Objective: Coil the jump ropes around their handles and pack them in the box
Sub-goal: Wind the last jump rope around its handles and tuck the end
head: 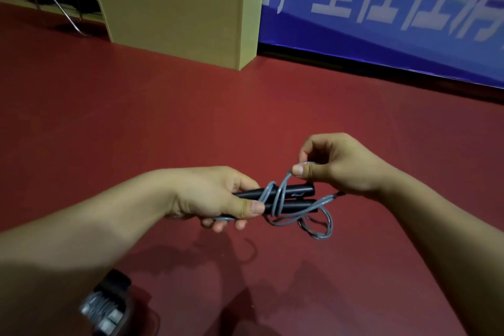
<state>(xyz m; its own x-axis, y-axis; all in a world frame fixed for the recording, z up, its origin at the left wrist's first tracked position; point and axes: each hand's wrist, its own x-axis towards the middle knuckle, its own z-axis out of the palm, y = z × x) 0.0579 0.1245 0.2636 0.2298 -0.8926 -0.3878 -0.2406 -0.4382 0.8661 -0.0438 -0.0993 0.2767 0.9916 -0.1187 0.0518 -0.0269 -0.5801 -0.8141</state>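
Head view looks down on two bare forearms held out over a red floor [136, 117]. The left hand [210, 196] grips two black handles [289, 199] laid side by side, fingers curled underneath and the thumb pressed on top at their left end. The handles lie nearly level, long axis running left to right, their free ends pointing toward the right hand [335, 163]. A grey rope [281, 194] crosses the handles in a couple of loose turns near the left thumb. From there one strand rises to the right hand, which pinches it between thumb and curled forefinger just above the handles' right ends. More rope hangs in slack loops below the handles. At the lower left edge, partly hidden by the left forearm, sits a blurred dark bundle with grey rope [106, 305]. Farther back stand a tan wooden box [177, 8] and a blue banner [395, 8].
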